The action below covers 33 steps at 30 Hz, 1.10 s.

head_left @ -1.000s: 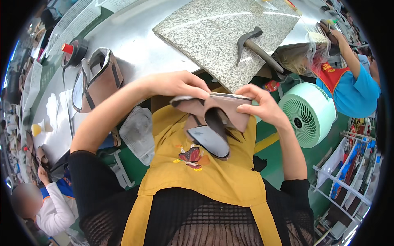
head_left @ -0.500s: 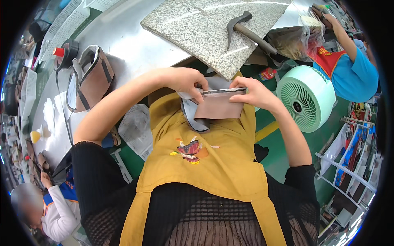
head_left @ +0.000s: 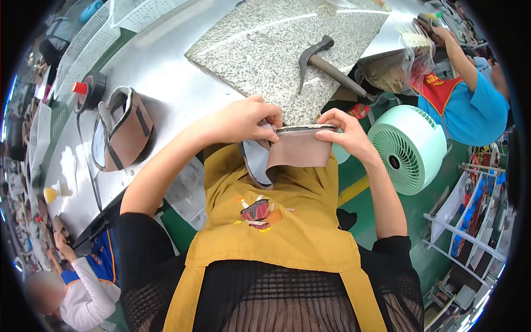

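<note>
Above my apron-covered lap I hold a brown shoe upper (head_left: 301, 150) with a pale grey lining between both hands. Its top edge shows a dark strip with a whitish border. My left hand (head_left: 248, 120) pinches the left end of that edge, fingers closed. At the right end, my right hand (head_left: 349, 134) grips the same edge between thumb and fingers. Below my left hand the grey lined part curves downward. A similar brown shoe upper (head_left: 131, 131) with dark strips stands on the metal table to the left.
A speckled stone slab (head_left: 243, 55) lies ahead with a hammer (head_left: 332, 69) on it. The metal table (head_left: 166, 72) carries a black round container with a red cap (head_left: 82, 88). A mint-green fan (head_left: 409, 149) stands at right. Co-workers sit at far right and lower left.
The view has shifted slightly, so the slab, hammer and held upper appear a little lower. Both hands keep their hold on the upper's edge, and more of its brown face shows.
</note>
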{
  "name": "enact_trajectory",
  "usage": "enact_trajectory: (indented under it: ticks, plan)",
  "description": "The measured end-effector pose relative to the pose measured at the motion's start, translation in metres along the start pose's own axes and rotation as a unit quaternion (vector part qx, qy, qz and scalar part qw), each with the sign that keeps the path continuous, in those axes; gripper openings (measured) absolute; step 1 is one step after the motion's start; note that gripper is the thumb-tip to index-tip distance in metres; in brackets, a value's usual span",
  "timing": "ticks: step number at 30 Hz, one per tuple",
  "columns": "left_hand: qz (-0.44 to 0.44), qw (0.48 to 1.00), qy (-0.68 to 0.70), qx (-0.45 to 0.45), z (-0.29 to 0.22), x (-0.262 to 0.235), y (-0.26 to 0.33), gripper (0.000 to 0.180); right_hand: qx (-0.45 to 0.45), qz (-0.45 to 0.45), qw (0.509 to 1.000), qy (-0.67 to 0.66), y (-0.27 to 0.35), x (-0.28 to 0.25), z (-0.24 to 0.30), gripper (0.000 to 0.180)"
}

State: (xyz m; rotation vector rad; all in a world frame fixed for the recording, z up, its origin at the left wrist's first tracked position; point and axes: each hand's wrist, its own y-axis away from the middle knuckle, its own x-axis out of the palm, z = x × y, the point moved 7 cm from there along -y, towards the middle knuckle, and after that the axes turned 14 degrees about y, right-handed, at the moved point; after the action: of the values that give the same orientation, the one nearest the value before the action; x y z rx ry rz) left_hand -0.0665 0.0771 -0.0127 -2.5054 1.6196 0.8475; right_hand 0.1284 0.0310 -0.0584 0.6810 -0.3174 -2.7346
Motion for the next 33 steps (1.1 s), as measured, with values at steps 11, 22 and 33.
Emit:
enact_trajectory:
  ticks: [11,22,33]
  plan:
    - [-0.225,0.974,0.013,0.036,-0.013,-0.005,-0.009,0.021,0.036,-0.024,0.997,0.069,-0.019,-0.020,0.013,0.024]
    - [-0.283,0.956,-0.076,0.025,-0.011,0.010,-0.026,0.011,-0.076,-0.142,0.931,0.327,-0.013,-0.030,0.054,0.020]
    - [-0.299,0.927,-0.144,0.173,-0.022,0.013,-0.021,0.020,-0.135,-0.213,0.850,0.463,-0.090,-0.054,0.059,0.032]
